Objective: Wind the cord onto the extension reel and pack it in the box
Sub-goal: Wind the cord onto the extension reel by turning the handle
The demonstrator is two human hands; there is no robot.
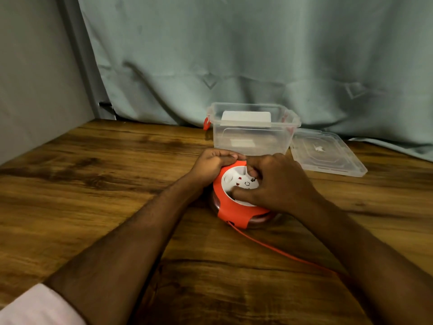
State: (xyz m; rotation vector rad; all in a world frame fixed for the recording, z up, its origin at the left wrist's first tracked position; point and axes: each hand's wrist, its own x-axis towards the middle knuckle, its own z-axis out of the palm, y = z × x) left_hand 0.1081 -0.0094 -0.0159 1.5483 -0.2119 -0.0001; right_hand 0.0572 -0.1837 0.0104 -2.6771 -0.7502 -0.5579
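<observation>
An orange extension reel (232,212) with a white socket face lies flat on the wooden table. My left hand (210,164) grips its far left rim. My right hand (276,184) rests on the white face, with thumb and fingers curled into the centre. An orange cord (281,250) leaves the reel's near side and runs toward the lower right, passing under my right forearm. Just behind the reel stands a clear plastic box (253,134) with orange latches, open at the top.
The box's clear lid (325,153) lies flat to the right of the box. A grey-green curtain (234,55) hangs along the table's back edge, and a grey wall (35,78) closes the left side. Bare wood table (93,184) stretches to the left.
</observation>
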